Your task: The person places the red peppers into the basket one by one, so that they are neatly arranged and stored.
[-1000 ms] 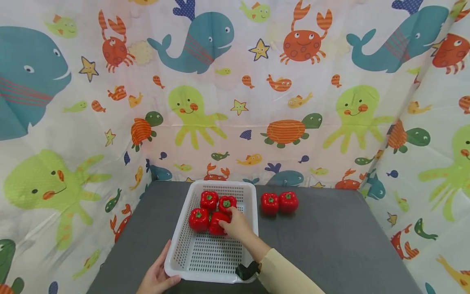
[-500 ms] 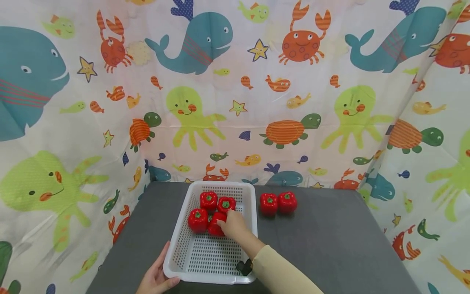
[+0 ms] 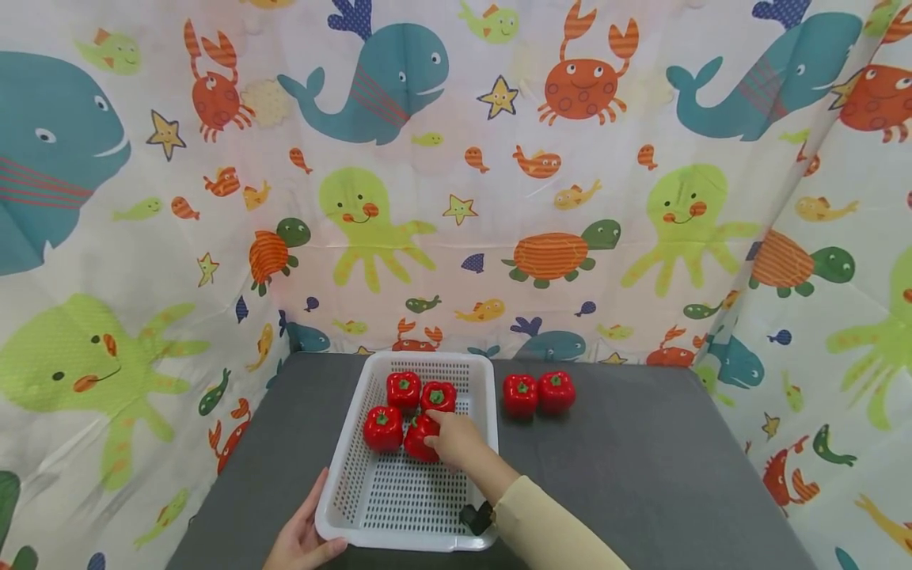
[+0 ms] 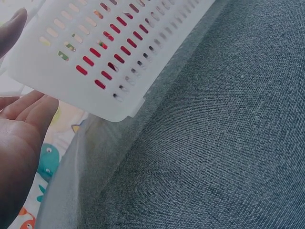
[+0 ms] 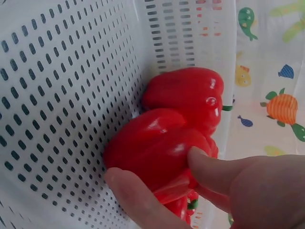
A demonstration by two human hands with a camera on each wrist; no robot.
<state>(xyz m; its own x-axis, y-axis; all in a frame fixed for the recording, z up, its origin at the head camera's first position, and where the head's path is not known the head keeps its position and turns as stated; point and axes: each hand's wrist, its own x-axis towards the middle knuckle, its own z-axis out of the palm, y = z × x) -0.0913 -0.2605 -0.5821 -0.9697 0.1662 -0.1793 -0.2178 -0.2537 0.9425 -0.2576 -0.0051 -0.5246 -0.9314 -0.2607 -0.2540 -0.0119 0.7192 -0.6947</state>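
In the head view my right hand (image 3: pixel 459 442) reaches into a white slotted plastic basket (image 3: pixel 363 522) and grips the near right red bell pepper (image 3: pixel 419 445) of a close cluster. The right wrist view shows thumb and finger on opposite sides of that glossy bell pepper (image 5: pixel 152 148), which lies against another bell pepper (image 5: pixel 183 93). The other bell peppers of the cluster are beside and behind it. At the basket's near left corner, my left hand (image 3: pixel 302 532) holds on. Its thumb and fingers lie either side of the corner in the left wrist view.
Two more red bell peppers (image 3: pixel 539 393) stand side by side on the grey table (image 3: pixel 627 475), just right of the basket. A white curtain (image 3: pixel 456 237) with sea animals hangs behind the table and along both sides.
The right hand has shifted its fingers on the near right bell pepper, and that pepper has turned slightly, its green stem showing more. The left hand stays at the basket corner.
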